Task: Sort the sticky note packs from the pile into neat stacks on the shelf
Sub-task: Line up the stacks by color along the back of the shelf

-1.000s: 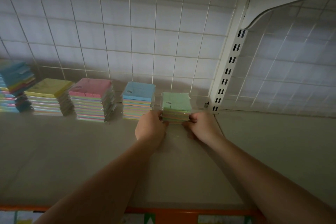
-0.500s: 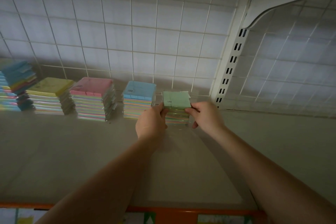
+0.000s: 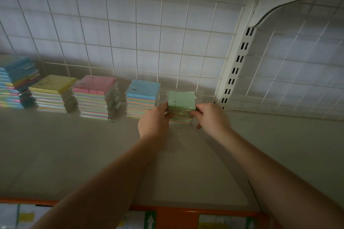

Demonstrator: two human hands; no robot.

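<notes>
Gripping the green-topped stack (image 3: pixel 181 107) from both sides: left hand (image 3: pixel 153 121) has its fingers curled round the stack's left edge, right hand (image 3: pixel 211 117) pinches the right edge near the top pack. The stack stands on the shelf (image 3: pixel 74 154), rightmost in the row, close to the wire-grid back panel (image 3: pixel 130 33).

Count, stacks of sticky note packs on the shelf: five. From the held one outward to the left: blue-topped stack (image 3: pixel 142 98), just beside; pink-topped stack (image 3: pixel 95 96); yellow-topped stack (image 3: pixel 53 95); then an uneven multicoloured pile (image 3: pixel 15 83) at the far left. Packs per stack cannot be counted; edges blur together. Hands: two, both bare, forearms reaching in from the lower edge.

Surface: plain grey-beige shelf board, dimly lit. An orange front rail (image 3: pixel 186 211) runs along its near edge. A white slotted upright (image 3: pixel 237 61) stands just right of the green-topped stack, with a white bracket (image 3: pixel 279 3) above it.

Hard to make out: the small printed labels on the pack tops are unreadable. The multicoloured pile is cut off by the left frame edge. Fingertips of both hands are hidden behind the held stack.
</notes>
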